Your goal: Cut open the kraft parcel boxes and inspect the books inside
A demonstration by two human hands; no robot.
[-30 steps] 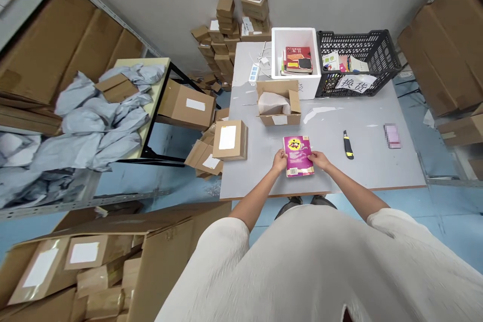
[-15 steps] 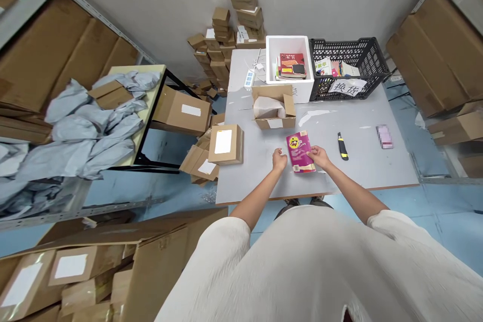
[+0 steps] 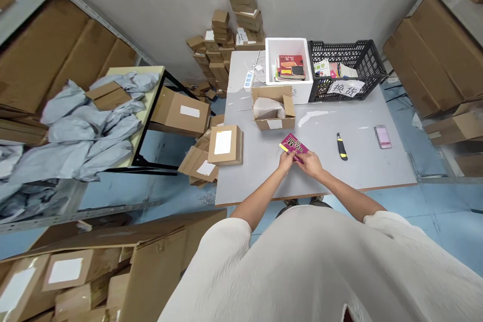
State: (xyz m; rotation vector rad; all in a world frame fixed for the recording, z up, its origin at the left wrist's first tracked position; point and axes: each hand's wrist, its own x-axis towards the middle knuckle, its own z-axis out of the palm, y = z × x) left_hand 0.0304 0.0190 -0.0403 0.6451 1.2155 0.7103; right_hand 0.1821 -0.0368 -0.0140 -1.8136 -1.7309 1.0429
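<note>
Over the front part of the grey table, a purple book (image 3: 293,144) is held tilted, its near edge between both hands. My left hand (image 3: 287,160) is closed on its lower left edge, and my right hand (image 3: 310,163) grips it at the lower right. Just beyond the book stands an open cardboard box (image 3: 273,108) with white wrapping inside. A black and yellow utility knife (image 3: 341,147) lies to the right of my right hand. A closed carton (image 3: 226,145) with a white label sits at the table's left edge.
On the table's back part, a white foam box (image 3: 268,60) and a black crate (image 3: 315,85) hold books. Left of them lies a power strip (image 3: 248,79). A pink phone-like item (image 3: 383,137) rests at the right. Grey parcels (image 3: 109,131) cover a side table.
My left hand has moved right and taken hold of the book. The book has been tipped and turned, so it now looks much shorter. My right hand has shifted slightly left and down.
</note>
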